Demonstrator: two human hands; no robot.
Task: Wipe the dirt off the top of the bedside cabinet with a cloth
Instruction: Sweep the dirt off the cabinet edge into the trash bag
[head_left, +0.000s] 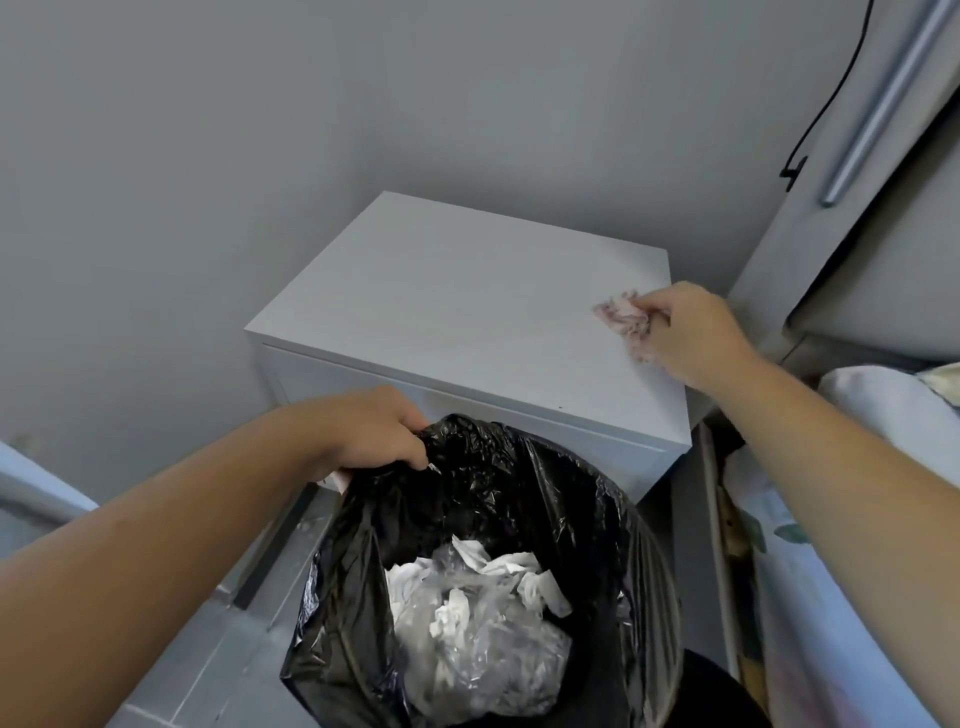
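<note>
The white bedside cabinet (457, 291) stands in the corner, and I look down on its flat top. My right hand (696, 338) grips a crumpled pinkish cloth (623, 317) and presses it on the top near the right edge. A few small dark specks lie near the front edge of the top. My left hand (369, 431) clutches the rim of a bin lined with a black bag (467, 488), held against the cabinet's front just below the top.
Inside the bin lie crumpled white tissues and clear plastic (483, 613). A bed with pale bedding (883, 415) is on the right, a grey wall behind, and a black cable (826, 104) hangs at the upper right. Grey floor tiles show at the lower left.
</note>
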